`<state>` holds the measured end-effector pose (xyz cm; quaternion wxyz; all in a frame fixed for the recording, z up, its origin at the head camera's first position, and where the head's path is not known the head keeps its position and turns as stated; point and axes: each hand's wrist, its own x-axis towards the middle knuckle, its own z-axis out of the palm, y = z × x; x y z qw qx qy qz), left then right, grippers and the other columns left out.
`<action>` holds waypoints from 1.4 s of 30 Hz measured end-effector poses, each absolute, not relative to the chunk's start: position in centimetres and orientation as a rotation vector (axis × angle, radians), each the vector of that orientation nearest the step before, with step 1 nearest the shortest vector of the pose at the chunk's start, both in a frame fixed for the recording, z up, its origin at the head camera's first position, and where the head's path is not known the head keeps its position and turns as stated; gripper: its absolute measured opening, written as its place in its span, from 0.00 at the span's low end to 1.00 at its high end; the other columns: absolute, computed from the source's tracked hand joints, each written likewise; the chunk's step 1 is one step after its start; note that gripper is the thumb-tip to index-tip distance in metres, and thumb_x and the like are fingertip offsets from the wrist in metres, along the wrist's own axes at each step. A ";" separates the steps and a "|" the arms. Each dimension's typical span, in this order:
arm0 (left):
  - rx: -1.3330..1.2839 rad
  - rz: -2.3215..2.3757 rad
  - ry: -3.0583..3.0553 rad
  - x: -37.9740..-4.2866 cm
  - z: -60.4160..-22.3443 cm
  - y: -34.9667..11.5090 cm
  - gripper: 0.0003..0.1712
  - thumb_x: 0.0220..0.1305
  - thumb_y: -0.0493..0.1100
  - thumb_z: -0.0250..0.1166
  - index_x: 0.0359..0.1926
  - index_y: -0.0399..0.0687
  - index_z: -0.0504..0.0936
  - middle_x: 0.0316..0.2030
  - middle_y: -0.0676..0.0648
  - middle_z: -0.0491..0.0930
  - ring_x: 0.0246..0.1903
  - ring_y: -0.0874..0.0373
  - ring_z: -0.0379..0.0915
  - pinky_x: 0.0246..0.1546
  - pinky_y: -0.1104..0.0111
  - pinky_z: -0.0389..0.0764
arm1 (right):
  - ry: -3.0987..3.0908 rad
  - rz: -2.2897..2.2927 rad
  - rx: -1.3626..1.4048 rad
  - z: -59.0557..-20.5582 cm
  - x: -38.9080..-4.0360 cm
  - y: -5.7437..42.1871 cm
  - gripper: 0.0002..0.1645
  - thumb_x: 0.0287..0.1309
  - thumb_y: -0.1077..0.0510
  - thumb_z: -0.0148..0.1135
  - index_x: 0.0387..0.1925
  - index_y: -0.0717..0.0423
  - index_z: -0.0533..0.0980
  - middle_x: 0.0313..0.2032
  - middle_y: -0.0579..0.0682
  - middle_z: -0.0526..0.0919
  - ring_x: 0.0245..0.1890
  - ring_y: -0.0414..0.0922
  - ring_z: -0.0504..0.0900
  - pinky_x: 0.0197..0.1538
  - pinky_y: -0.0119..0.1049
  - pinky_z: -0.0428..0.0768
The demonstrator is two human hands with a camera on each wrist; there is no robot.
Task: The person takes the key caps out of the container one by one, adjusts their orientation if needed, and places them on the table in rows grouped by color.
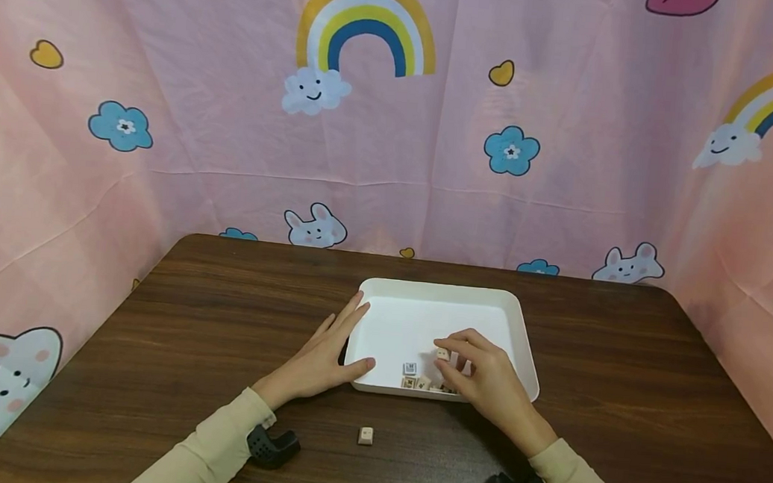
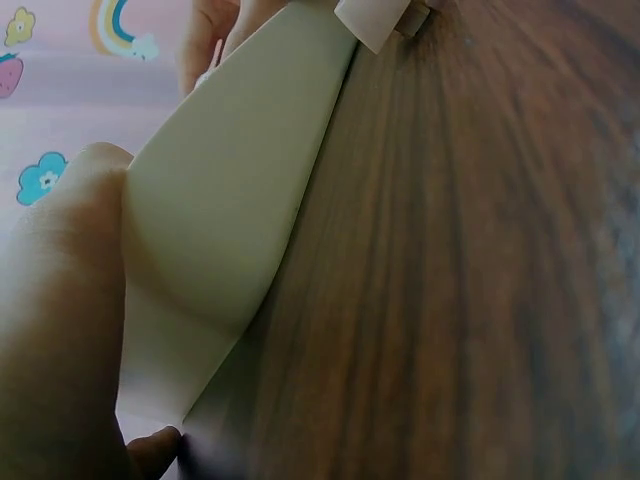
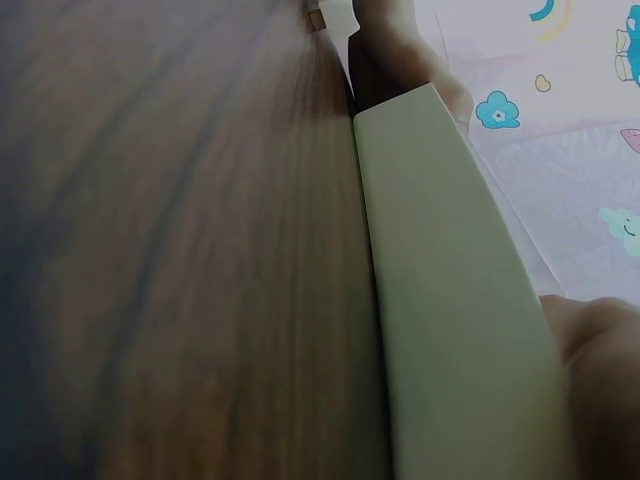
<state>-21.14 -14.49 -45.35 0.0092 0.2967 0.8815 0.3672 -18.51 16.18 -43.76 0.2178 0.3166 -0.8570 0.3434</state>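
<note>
My right hand [image 1: 494, 376] is over the right half of a white tray [image 1: 437, 293], its thumb and forefinger pinching a small cream block [image 1: 442, 354] with dark marks on its face. Several similar blocks [image 1: 409, 383] lie along the tray's near wall, partly behind that wall and my right fingers. My left hand [image 1: 320, 358] rests at the tray's left end with the fingers fairly straight along its side and the thumb over the near left corner. Another small cream block [image 1: 365, 436] sits on the table in front of the tray.
A dark wood-grain table [image 1: 219, 320] carries everything. Black wrist devices [image 1: 271, 447] are worn at both sleeves. A pink printed cloth [image 1: 393, 152] hangs behind the table and along its sides.
</note>
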 end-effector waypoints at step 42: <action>0.922 1.118 2.769 -21.2 -45.3 -14.5 0.52 0.70 0.61 0.62 0.83 0.52 0.45 0.83 0.50 0.36 0.79 0.43 0.44 0.76 0.37 0.40 | -2.463 1.045 1.072 -45.8 -12.1 11.4 0.14 0.50 0.49 0.81 0.39 0.40 0.84 0.35 0.31 0.83 0.25 0.24 0.70 0.29 0.12 0.66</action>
